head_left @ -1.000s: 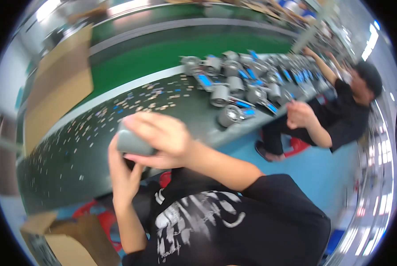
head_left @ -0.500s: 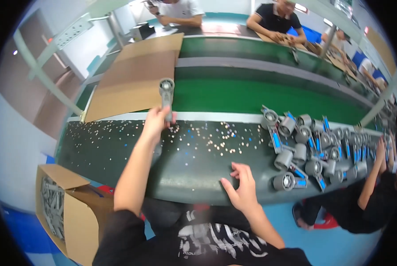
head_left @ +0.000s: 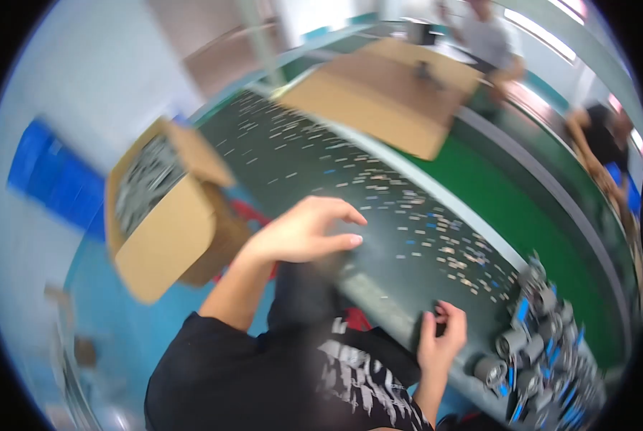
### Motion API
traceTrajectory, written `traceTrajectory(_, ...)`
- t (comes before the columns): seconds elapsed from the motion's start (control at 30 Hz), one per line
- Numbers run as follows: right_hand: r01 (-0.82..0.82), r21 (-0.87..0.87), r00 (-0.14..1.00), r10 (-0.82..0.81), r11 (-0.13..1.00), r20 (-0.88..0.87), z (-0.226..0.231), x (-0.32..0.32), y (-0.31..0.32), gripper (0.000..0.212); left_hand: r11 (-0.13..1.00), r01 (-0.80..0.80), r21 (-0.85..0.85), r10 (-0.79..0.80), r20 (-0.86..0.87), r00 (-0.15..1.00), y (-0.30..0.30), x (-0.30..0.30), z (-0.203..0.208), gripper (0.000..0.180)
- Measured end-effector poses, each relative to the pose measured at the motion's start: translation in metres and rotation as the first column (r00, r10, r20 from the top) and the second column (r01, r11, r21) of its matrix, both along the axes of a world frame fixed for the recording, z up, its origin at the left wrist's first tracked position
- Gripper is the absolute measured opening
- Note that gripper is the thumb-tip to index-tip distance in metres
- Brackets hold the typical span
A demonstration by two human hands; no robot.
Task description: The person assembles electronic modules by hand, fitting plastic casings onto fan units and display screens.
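Note:
My left hand (head_left: 303, 231) is over the near edge of the dark belt table, between the cardboard box and the scattered bits. Its fingers are stretched, the thumb apart, and it holds nothing. Low over the same edge is my right hand (head_left: 442, 336), fingers loosely bent and thumb apart, with nothing seen in it. To its right lies a pile of grey handheld fan units (head_left: 533, 352) with round heads and blue parts in their handles. On the cardboard sheet (head_left: 350, 86) across the table rests a blurred dark grey object (head_left: 426, 74), perhaps a fan unit.
An open cardboard box (head_left: 165, 255) full of grey parts (head_left: 149, 183) stands at the left, near a blue bin (head_left: 56, 176). Small pale and blue bits (head_left: 451, 244) are strewn over the dark table (head_left: 278, 172). Beyond the green belt (head_left: 494, 194), co-workers (head_left: 609, 151) sit.
My left hand has let go of the grey handheld fan and come back toward the box side. The view has swung left, bringing the box nearer the middle. My right hand stays near the table edge.

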State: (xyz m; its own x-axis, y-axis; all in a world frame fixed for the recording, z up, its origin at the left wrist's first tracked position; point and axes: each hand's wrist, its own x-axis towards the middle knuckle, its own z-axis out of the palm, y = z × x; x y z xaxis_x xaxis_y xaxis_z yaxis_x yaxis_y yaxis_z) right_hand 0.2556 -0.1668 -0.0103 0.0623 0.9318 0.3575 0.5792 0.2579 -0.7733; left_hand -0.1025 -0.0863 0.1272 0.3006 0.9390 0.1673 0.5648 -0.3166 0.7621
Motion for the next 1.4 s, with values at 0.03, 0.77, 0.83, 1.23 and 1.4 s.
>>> traceTrajectory(0.03, -0.020, -0.001, 1.000, 0.020, 1.000, 0.004, -0.001, -0.002, 0.000, 0.029, 0.996, -0.093, 0.001, 0.093, -0.009, 0.996, -0.036, -0.034, 0.023, 0.038)
traceTrajectory(0.77, -0.899, -0.436, -0.217, 0.828, 0.037, 0.518, 0.135, -0.710, 0.101, 0.137, 0.606, -0.782, -0.143, 0.375, -0.816, 0.440, -0.213, -0.496, 0.026, 0.139)
traceTrajectory(0.83, -0.852, -0.523, -0.245, 0.853, 0.038, 0.461, 0.124, -0.747, 0.087, 0.153, 0.628, -0.778, -0.024, 0.520, -0.731, 0.442, -0.237, -0.512, 0.007, 0.141)
traceTrajectory(1.23, -0.742, -0.670, -0.392, 0.809, 0.003, 0.438, 0.126, -0.775, 0.041, 0.118, 0.446, -0.879, -0.167, 0.484, -0.781, 0.394, -0.244, -0.506, 0.020, 0.139)
traceTrajectory(1.4, -0.725, -0.677, -0.376, 0.898, -0.130, 0.230, 0.122, -0.772, 0.048, 0.139, 0.420, -0.900, -0.116, 0.758, -0.500, 0.418, -0.249, -0.480, 0.003, 0.124)
